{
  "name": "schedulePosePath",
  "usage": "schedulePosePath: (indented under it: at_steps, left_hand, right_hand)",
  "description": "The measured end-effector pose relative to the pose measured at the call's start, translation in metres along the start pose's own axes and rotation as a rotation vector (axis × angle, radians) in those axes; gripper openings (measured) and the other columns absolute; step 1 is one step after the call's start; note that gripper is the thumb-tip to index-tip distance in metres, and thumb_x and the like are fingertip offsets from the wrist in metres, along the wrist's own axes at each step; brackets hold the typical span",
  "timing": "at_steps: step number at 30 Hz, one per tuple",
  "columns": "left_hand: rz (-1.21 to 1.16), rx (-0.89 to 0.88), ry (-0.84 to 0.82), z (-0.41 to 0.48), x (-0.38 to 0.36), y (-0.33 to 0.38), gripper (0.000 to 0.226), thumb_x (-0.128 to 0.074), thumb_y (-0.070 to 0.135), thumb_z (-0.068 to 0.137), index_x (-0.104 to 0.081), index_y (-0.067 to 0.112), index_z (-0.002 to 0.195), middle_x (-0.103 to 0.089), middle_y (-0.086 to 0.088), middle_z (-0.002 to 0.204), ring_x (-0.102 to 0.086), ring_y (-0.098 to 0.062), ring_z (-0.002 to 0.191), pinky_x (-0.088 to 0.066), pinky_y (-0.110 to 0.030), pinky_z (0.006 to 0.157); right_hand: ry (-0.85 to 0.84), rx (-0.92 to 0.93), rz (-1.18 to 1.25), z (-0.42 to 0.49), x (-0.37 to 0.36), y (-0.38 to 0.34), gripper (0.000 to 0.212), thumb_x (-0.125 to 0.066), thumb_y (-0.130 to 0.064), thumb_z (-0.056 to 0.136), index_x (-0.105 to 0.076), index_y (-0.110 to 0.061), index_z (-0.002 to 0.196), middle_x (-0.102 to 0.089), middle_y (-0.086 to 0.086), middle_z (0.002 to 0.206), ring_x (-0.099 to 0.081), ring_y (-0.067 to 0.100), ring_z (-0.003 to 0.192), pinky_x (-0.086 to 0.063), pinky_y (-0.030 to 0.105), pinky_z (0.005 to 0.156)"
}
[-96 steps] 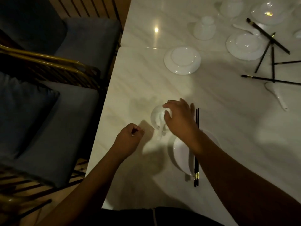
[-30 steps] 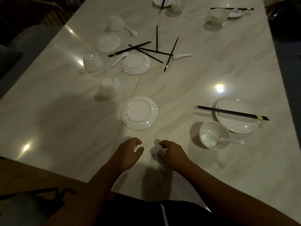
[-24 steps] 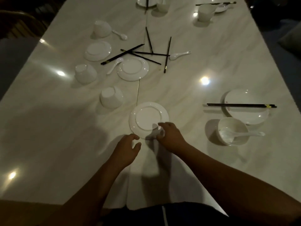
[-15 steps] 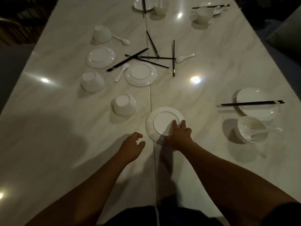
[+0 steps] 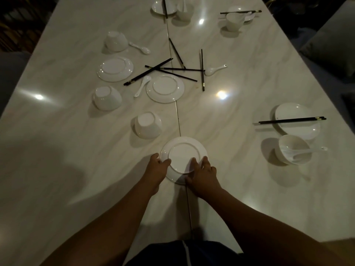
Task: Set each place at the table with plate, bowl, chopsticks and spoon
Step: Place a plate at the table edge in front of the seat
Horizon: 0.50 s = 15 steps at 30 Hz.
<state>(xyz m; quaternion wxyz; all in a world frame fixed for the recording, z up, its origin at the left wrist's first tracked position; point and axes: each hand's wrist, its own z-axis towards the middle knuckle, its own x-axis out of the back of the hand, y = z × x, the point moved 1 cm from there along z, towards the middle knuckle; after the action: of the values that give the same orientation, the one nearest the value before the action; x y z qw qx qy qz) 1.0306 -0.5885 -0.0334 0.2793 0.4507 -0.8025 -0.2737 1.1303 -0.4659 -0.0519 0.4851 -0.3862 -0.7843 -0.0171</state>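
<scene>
An upside-down white plate (image 5: 182,153) lies on the marble table (image 5: 57,150) right in front of me. My left hand (image 5: 156,169) grips its left rim and my right hand (image 5: 202,172) holds its near right edge, thumb on the base. Just beyond it stands an upside-down bowl (image 5: 148,124). Farther off lie two more upturned plates (image 5: 114,69) (image 5: 165,88), two upturned bowls (image 5: 107,97) (image 5: 115,41), loose spoons (image 5: 142,86) (image 5: 214,69) and several scattered black chopsticks (image 5: 172,71).
At the right a place is laid: plate (image 5: 297,129) with chopsticks (image 5: 292,120) across it, bowl (image 5: 288,144) holding a spoon (image 5: 307,151). Two more laid places sit at the far end (image 5: 164,6) (image 5: 234,19). Cushioned seats line the right edge (image 5: 330,50).
My view swung from the laid place to the table's middle. My right hand reached the upturned plate first, then my left hand came onto its left rim; now both hold it.
</scene>
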Motion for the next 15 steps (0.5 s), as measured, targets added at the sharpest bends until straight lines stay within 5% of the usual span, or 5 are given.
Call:
schedulePosePath:
  at_steps: [5,15]
  left_hand:
    - [-0.091,0.103,-0.016,0.005,0.0,-0.004,0.059,-0.06,0.031,0.089,-0.038,0.01,0.14,-0.047,-0.014,0.139,-0.046,-0.034,0.126,-0.036,-0.05,0.109]
    - [-0.215,0.192,-0.011,0.005,-0.009,-0.001,0.037,-0.057,0.016,0.092,-0.049,0.015,0.128,-0.052,-0.006,0.118,-0.05,-0.024,0.102,-0.044,-0.038,0.083]
  right_hand:
    - [-0.009,-0.004,0.079,-0.004,0.004,0.0,0.078,-0.048,-0.054,0.086,-0.015,-0.022,0.149,-0.005,0.021,0.157,-0.02,0.042,0.138,-0.022,0.045,0.112]
    - [-0.069,0.12,-0.028,-0.018,0.016,0.012,0.077,-0.057,-0.047,0.086,-0.018,-0.026,0.148,0.0,0.021,0.157,-0.027,0.044,0.133,-0.03,0.044,0.11]
